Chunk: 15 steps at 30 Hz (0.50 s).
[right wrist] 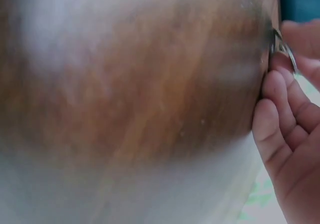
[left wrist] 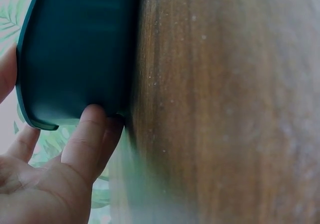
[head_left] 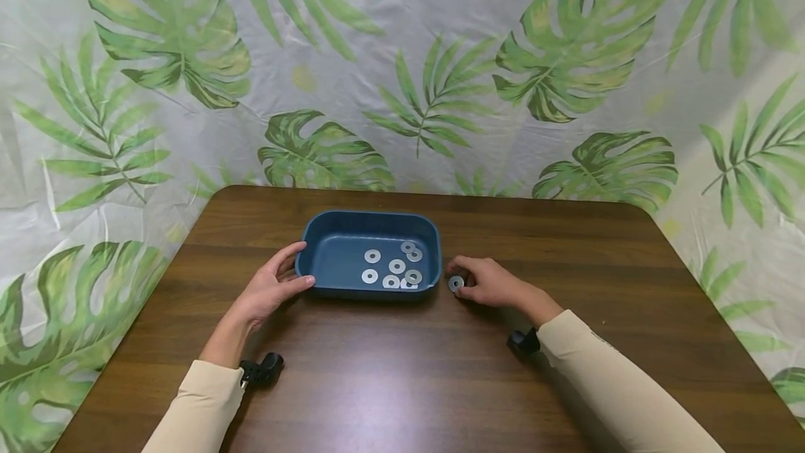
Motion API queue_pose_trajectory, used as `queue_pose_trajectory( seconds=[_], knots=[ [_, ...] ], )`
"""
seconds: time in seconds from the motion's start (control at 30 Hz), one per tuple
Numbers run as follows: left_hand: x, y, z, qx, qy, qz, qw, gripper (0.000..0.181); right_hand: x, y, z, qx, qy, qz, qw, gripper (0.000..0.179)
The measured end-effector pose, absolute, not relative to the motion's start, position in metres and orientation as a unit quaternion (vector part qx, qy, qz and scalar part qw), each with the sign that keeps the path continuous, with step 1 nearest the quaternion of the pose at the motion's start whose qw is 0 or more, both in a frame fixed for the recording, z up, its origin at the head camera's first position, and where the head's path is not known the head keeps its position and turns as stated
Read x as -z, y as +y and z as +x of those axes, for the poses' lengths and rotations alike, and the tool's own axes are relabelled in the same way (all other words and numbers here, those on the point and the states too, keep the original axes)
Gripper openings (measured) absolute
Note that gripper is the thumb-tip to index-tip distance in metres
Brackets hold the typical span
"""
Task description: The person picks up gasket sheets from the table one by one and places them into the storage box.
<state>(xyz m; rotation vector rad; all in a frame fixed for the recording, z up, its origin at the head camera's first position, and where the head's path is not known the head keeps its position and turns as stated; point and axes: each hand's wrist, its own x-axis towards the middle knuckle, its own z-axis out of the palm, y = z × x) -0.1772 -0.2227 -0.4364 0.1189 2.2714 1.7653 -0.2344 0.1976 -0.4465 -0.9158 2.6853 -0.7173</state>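
Observation:
A dark blue rectangular tray [head_left: 339,285] rests on the table, with several flat metal washers [head_left: 397,266] lying mostly in its right half, some overlapping. My left hand [head_left: 272,289] holds the tray by its left end, thumb over the front rim and a finger at the left rim. From the left wrist view, other fingertips touch the end wall of the tray [left wrist: 75,58] low down. Just right of the tray, my right hand [head_left: 487,282] pinches one washer [head_left: 455,284], standing on edge near the tabletop. The right wrist view shows that washer [right wrist: 289,51] edge-on between thumb and fingers.
The brown wooden table [head_left: 390,383] extends around the tray on all sides. Behind it hangs a pale cloth [head_left: 453,12] printed with green leaves. A black wrist strap [head_left: 263,369] is on the left wrist, and another black device [head_left: 523,342] sits at the right wrist.

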Motion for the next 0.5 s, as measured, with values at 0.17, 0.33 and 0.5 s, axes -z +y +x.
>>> queue_pose_trajectory(
  seconds=[0.17,0.33,0.5],
  knots=[
    [0.4360,-0.2225,-0.1761,-0.606,0.784,0.039,0.132,0.076,0.4459,0.1988,-0.2354,0.258,0.905,-0.309,0.140,0.034],
    [0.4364,-0.2226,-0.1743,-0.602,0.787,0.036,0.134,0.076,0.4476,0.1988,-0.2359,0.255,0.904,-0.308,0.152,0.032],
    [0.4360,-0.2227,-0.1764,-0.602,0.786,0.039,0.133,0.076,0.4455,0.1994,-0.2373,0.263,0.903,-0.303,0.153,0.033]
  ],
)
